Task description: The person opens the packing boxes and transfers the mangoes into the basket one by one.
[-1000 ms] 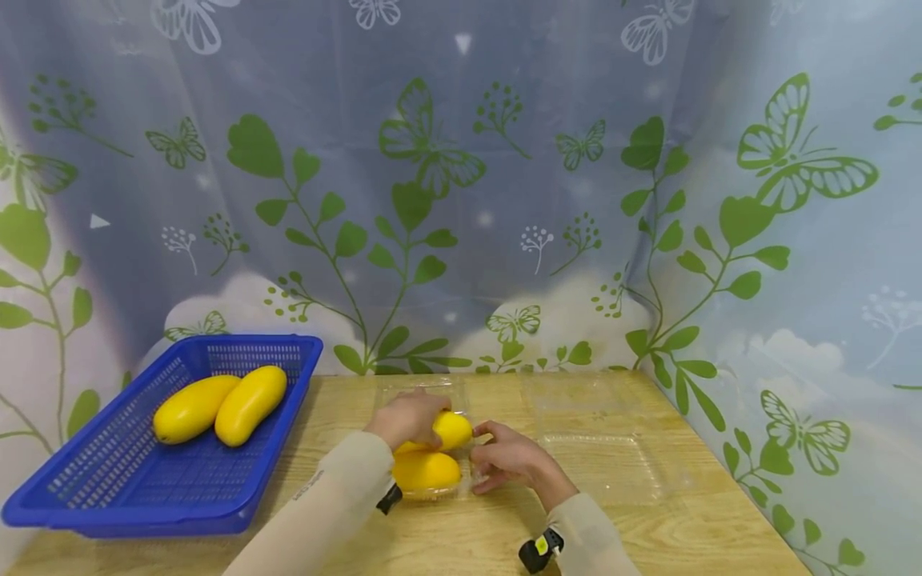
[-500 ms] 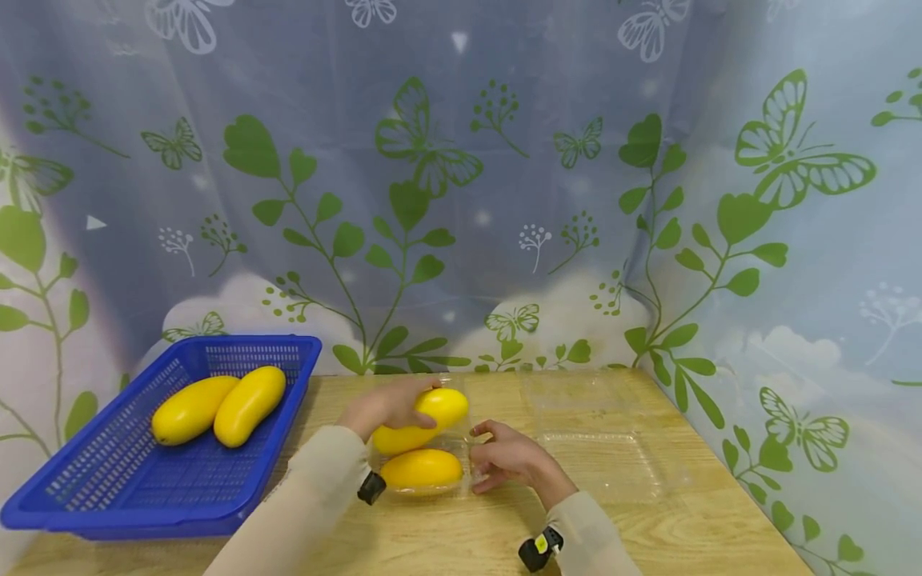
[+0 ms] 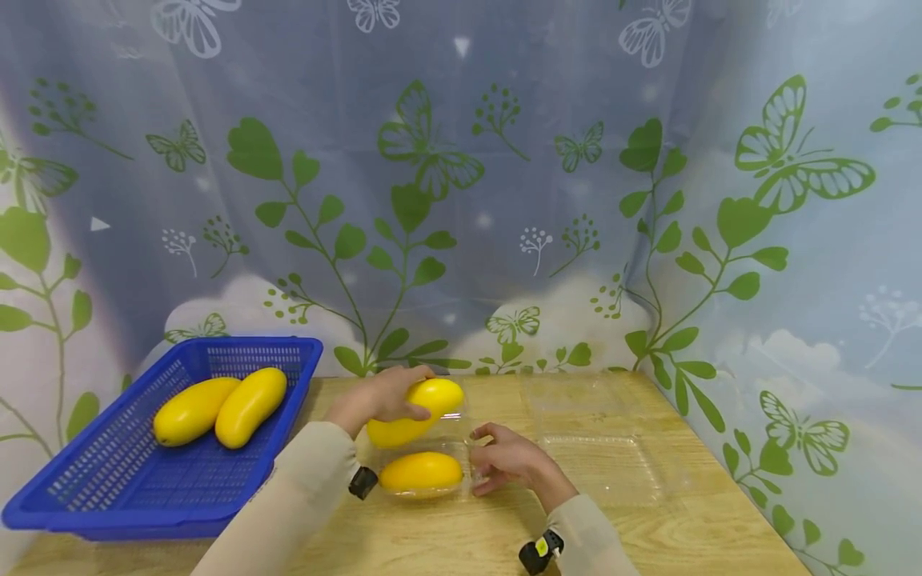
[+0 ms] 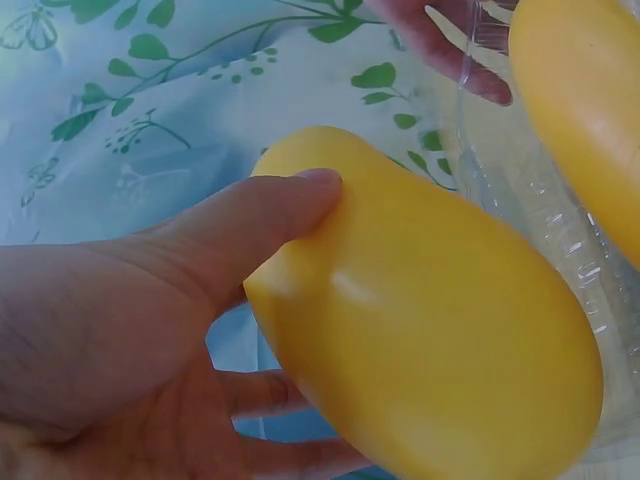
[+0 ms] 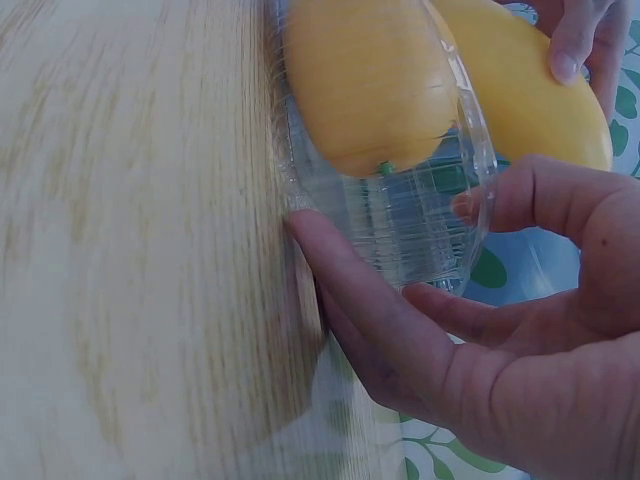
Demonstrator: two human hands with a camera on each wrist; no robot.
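My left hand (image 3: 382,400) grips a yellow mango (image 4: 430,320), thumb across its top and fingers beneath, raised over the back of a clear plastic clamshell box (image 3: 464,448). Tilted, the mango has its far right end higher in the head view. A second mango (image 3: 421,472) lies in the box's front tray, seen through the clear wall in the right wrist view. At the tray's right end, my right hand (image 3: 507,460) holds the plastic side, its thumb at the rim and its other fingers low against the outer wall.
Two more mangoes (image 3: 250,408) lie in a blue slotted basket (image 3: 248,512) on the left. Another clear clamshell box (image 3: 601,472) stands open on the right of the wooden table (image 3: 432,544). A patterned curtain (image 3: 461,200) hangs behind and at the right.
My left hand has lifted the mango up and back to the left, away from the one in the tray. The right hand has stayed at the box's side.
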